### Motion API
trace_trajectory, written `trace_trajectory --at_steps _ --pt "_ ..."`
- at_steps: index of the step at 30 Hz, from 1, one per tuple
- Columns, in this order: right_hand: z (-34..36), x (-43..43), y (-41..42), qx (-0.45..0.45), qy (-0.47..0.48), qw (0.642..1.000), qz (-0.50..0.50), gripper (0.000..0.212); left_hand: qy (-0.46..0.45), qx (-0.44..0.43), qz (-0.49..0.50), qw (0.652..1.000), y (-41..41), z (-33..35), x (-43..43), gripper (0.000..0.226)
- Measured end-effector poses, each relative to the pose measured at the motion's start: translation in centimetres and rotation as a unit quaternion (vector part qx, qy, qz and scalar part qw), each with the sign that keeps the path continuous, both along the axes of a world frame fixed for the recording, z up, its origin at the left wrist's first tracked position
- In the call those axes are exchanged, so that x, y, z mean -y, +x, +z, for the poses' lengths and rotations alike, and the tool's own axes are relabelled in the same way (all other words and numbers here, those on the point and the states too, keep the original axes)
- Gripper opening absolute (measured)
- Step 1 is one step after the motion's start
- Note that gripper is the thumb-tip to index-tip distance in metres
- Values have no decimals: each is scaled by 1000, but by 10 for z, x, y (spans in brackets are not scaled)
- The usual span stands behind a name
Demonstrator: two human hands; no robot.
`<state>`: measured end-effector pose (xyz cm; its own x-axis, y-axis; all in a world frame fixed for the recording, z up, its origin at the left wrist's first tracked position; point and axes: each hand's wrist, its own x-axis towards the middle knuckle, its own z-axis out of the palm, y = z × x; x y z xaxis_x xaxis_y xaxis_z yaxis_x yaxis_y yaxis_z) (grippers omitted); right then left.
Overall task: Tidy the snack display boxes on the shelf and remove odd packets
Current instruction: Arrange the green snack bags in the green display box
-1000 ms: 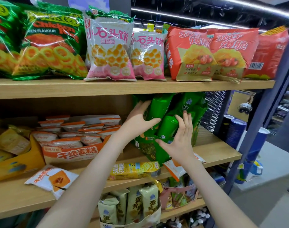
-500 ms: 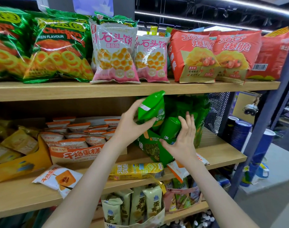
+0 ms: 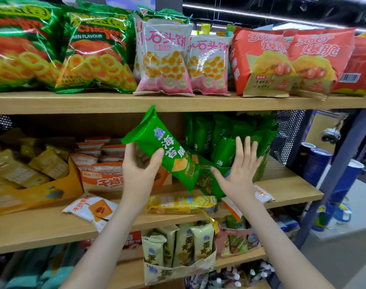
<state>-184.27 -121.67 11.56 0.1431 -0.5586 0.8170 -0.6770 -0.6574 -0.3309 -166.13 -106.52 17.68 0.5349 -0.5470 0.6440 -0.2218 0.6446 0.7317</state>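
The green packet [image 3: 163, 151] could slip and drop. The left hand [image 3: 139, 165] holds it only around its middle, thumb on the front and the other fingers [image 3: 157, 156] curled behind, and the wrap looks shiny and slippery. The packet's low end pokes down to the right of those fingers, right at the green box [image 3: 209, 182]. It could bump the box, or tip the standing packets [image 3: 223, 151] inside it. The right hand [image 3: 238, 176] holds nothing, and its fingers are spread wide, just in front of the standing packets. I cannot tell if they touch. A hard push might squash them. The held packet is long and puffy, bright green with white words and a picture of a yellow snack. It is tilted, with its flat sealed top up above the fingers. A yellow packet [image 3: 182, 204] lies on the shelf [image 3: 292, 188] below both hands' fingers, and I think it is an odd one.
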Motion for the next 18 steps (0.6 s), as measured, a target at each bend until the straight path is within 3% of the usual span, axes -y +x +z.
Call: trace_trajectory --at_steps 5,7,10,14,18 --pt "9 -59 29 39 24 989 138 66 78 23 -43 996 9 -6 -39 23" --pt "20 -90 39 66 84 967 232 51 155 46 -97 982 17 -17 -56 21" --pt "28 -127 50 102 207 908 350 32 289 108 -184 933 28 -47 -79 23" --pt "-6 -152 62 -22 385 839 385 15 387 98 -221 890 37 -104 -111 30" --pt "-61 -170 69 -57 478 795 369 20 459 44 -212 862 46 -164 -146 38"
